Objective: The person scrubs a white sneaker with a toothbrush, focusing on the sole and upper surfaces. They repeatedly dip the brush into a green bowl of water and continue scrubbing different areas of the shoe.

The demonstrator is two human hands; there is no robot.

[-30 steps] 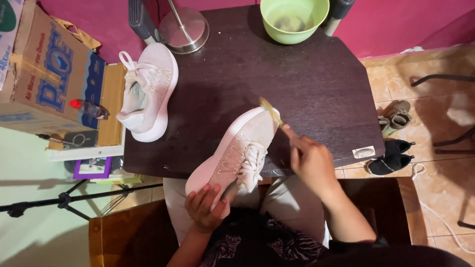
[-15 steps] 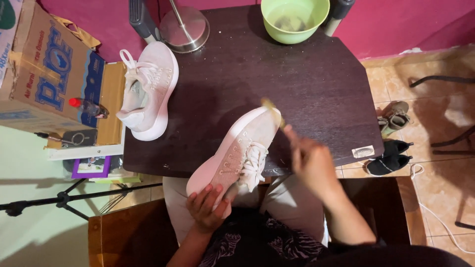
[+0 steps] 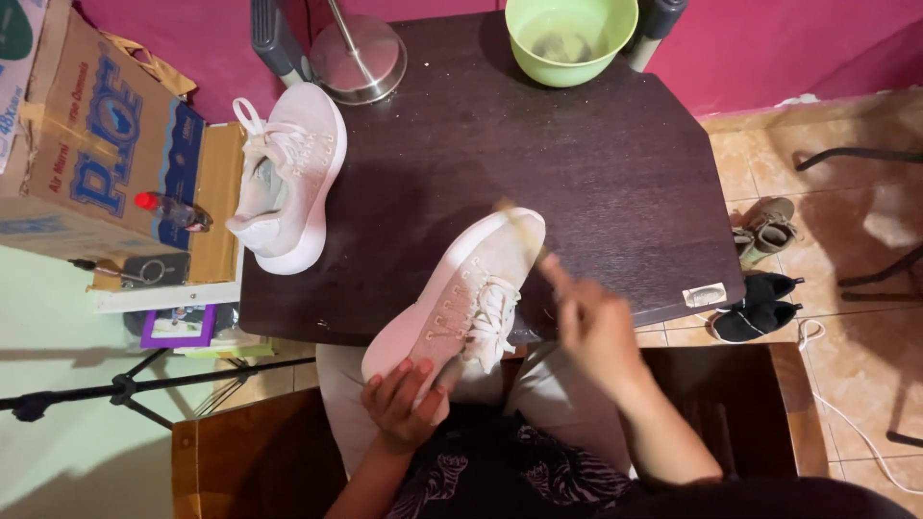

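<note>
A pale pink sneaker (image 3: 471,288) lies tilted over the near edge of a dark wooden table (image 3: 577,163). My left hand (image 3: 404,402) grips its heel from below. My right hand (image 3: 596,327), blurred by motion, holds a small brush (image 3: 524,235) whose head touches the sneaker's toe. A second matching sneaker (image 3: 288,183) rests on the table's left edge, untouched.
A green bowl (image 3: 571,37) stands at the table's far edge beside a metal lamp base (image 3: 358,58). A cardboard box (image 3: 87,144) and a red-capped bottle (image 3: 171,211) sit to the left. Small shoes (image 3: 760,288) lie on the tiled floor to the right. A tripod leg (image 3: 125,389) crosses the lower left.
My right hand has shifted back and forth with the brush along the sneaker's toe. The left hand and the sneaker have stayed nearly still.
</note>
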